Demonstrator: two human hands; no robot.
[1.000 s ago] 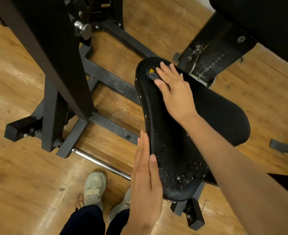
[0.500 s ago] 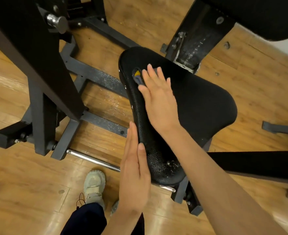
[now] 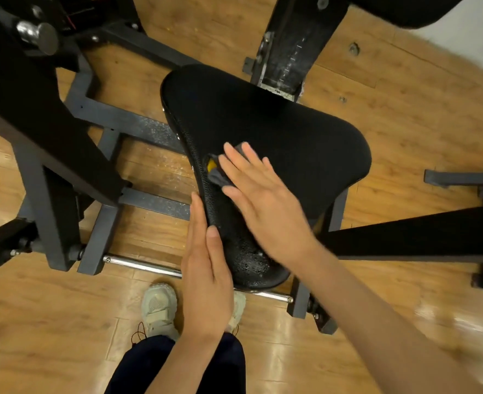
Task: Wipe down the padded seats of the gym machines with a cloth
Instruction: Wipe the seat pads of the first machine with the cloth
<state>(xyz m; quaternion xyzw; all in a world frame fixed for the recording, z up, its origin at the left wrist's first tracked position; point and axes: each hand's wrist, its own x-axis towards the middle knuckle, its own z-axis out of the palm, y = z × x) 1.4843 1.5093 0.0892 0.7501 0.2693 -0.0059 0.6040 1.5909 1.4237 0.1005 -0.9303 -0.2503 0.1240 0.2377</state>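
Observation:
A black padded seat of a gym machine fills the middle of the view, with water droplets on its near end. My right hand lies flat on the seat's left part, pressing a small grey and yellow cloth under the fingers; only the cloth's left edge shows. My left hand is flat with fingers together, resting against the seat's near left edge and holding nothing.
The machine's black steel frame stands to the left, with a chrome knob at the top left and a chrome bar low on the wooden floor. An upright post rises behind the seat. My shoes are below.
My right hand has slid the cloth from the seat's far left corner toward me along the left side. The left hand stays at the seat's edge. The view has shifted.

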